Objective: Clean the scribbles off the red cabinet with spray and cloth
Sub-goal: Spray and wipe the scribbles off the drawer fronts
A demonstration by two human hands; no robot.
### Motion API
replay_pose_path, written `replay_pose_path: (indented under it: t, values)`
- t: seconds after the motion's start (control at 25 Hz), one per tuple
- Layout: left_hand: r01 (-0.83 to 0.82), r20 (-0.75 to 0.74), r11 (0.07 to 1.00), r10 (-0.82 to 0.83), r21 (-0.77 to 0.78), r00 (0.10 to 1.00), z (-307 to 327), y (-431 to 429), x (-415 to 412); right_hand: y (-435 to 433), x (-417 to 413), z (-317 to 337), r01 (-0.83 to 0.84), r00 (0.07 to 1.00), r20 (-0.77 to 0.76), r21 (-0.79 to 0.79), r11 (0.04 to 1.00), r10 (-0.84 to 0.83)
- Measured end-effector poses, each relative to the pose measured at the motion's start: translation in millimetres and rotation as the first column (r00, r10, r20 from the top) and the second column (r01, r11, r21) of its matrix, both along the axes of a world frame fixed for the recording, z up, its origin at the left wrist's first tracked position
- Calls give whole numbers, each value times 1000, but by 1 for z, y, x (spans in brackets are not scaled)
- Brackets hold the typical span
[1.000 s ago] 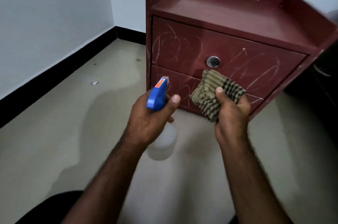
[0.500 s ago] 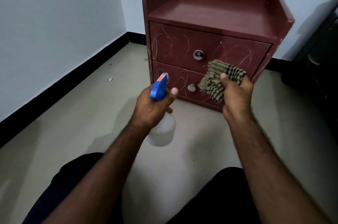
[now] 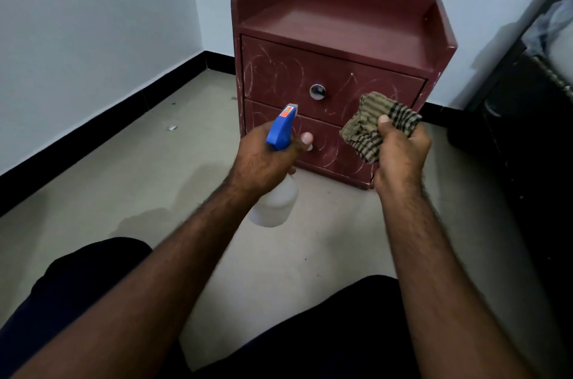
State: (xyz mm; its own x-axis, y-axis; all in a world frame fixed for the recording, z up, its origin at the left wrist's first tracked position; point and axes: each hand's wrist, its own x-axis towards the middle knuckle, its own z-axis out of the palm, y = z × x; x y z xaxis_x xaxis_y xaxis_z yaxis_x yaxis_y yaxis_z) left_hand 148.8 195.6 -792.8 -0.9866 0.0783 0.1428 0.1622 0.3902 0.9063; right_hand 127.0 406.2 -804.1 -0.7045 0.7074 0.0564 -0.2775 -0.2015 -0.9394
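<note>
The red cabinet stands on the floor, straight ahead of both hands. Its drawer fronts are covered with pale scribbles. The left hand grips the spray bottle at the neck, before the left half of the cabinet. The bottle is almost upright and its top points forward at the cabinet. The right hand holds the bunched cloth before the cabinet's right half. Both hands seem a little short of the cabinet front. I judge that spraying comes next, and the bottle already faces the cabinet.
</note>
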Motion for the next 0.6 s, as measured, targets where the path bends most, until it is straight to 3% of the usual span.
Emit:
replay_pose_path:
  t: [0.32,0.6]
  values:
    - [69,-14,997,-68,40,998,4,58,-6,68,18,-13,112,993,26,-12,994,-112]
    - [67,5,998,-67,-21,998,3,99,-16,101,9,-21,142,989,38,-10,990,-141]
